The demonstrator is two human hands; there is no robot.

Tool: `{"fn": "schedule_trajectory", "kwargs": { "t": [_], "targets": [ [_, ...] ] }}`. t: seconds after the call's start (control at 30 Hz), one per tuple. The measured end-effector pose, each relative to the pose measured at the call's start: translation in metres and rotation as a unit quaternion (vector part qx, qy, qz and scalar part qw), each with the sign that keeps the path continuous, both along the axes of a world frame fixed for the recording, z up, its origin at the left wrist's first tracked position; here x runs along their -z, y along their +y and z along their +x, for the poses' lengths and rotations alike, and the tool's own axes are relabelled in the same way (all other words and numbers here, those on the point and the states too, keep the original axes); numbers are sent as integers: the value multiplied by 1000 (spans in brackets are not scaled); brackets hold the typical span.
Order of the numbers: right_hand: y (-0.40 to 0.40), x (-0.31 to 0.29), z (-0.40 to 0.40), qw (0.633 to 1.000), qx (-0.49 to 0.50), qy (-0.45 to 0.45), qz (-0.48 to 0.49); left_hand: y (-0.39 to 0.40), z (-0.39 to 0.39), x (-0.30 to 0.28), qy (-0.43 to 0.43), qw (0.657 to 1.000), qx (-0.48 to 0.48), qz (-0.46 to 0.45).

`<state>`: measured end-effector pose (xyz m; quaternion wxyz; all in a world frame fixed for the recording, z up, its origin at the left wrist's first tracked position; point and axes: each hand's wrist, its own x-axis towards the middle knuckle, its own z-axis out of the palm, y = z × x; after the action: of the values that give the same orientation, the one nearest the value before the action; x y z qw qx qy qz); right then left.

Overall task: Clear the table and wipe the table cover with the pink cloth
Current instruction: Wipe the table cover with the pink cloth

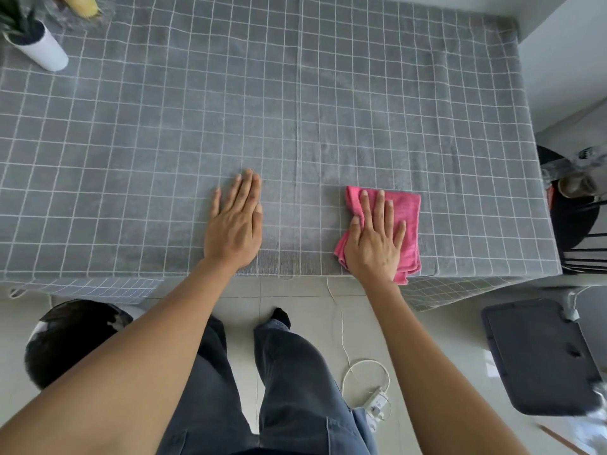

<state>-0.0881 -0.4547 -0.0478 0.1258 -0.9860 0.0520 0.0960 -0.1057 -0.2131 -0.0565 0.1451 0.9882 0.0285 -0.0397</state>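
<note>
1. Lying folded near the front right part of the worktop, the pink cloth [399, 224] is seen as a rough rectangle, its long axis running from the near edge away toward the far side, tilted slightly.
2. A soft, napped texture is shown by the cloth; its left side is bunched into folds, while its near corner reaches just over the worktop's front edge.
3. The cloth is pressed flat by the right hand [374, 239], whose fingers are spread and straight, pointing away from the person; nothing is gripped.
4. The left hand [235, 221] is laid palm-down on the table cover [230, 110], fingers straight and held together, well apart from the cloth.
5. The cover is grey woven fabric crossed by a thin white grid, draped over the front edge.
6. A white cylindrical pot [41, 47] holding a green plant is seen at the far left corner.
</note>
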Motion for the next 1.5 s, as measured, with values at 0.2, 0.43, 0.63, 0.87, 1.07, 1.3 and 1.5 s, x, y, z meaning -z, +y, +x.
{"fn": "schedule_trajectory", "kwargs": {
  "t": [0.2, 0.43, 0.63, 0.87, 1.07, 1.3, 1.5],
  "targets": [
    [41, -4, 4, 999, 22, 8, 26, 1, 4, 1, 14, 1000, 4, -27],
    [123, -1, 8, 988, -145, 9, 59, 57, 9, 1, 23, 1000, -1, -1],
    [117, 1, 29, 994, -111, 6, 24, 142, 29, -3, 36, 999, -20, 24],
    [165, 0, 69, 996, 75, 13, 44, 209, 66, -8, 33, 998, -60, 14],
    [249, 0, 87, 999, -11, -1, 47, 266, 91, -9, 35, 996, -78, 38],
    [360, 2, 84, 976, -208, -7, 65, 285, 93, -5, 15, 997, -68, 31],
    [311, 1, 103, 985, -161, -30, 48, 286, 93, -6, 22, 997, -64, 24]
  ]
}}
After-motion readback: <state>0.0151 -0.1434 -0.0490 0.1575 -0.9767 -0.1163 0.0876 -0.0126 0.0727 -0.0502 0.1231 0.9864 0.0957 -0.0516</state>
